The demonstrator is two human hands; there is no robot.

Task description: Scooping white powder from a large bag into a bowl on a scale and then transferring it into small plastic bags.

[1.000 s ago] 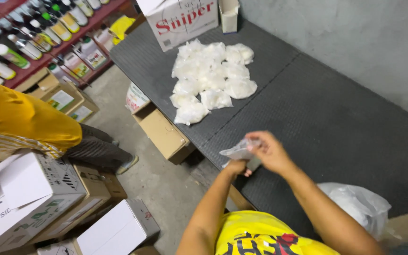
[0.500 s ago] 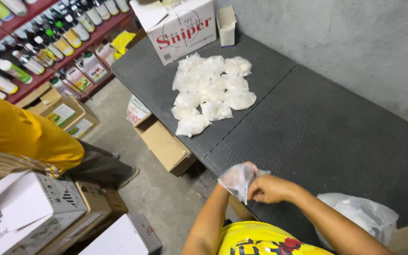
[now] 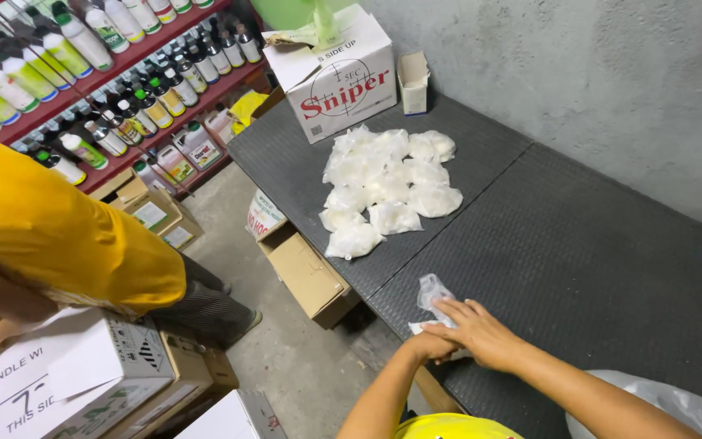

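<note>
From the head view we see both of our hands at the near edge of the dark textured table (image 3: 611, 268), working one small clear plastic bag (image 3: 435, 294). Our right hand (image 3: 481, 333) lies flat on top of it with the fingers (image 3: 454, 307) stretched forward and slightly spread, pressing the bag down against the table; our left hand (image 3: 431, 348) sits mostly under the right one, so we cannot tell how its fingers are set, only that it touches the bag's near side. As for progress, we judge the work well under way: a cluster of about a dozen filled white pouches (image 3: 387, 187) already lies together toward the far left part of the table, well apart from the bag in hand, which looks limp and not yet finished. At the far left corner stands a white cardboard carton (image 3: 343, 81) with red lettering, and just beside it a small open box (image 3: 413, 81). A larger crumpled plastic bag (image 3: 660, 402) lies at the near right edge. The wall behind is bare grey concrete. On the floor to the left we see brown cartons (image 3: 306, 272), red shelves of bottles (image 3: 99, 89), and another person in a yellow sleeve (image 3: 58, 236) bent over white boxes (image 3: 50, 382).
</note>
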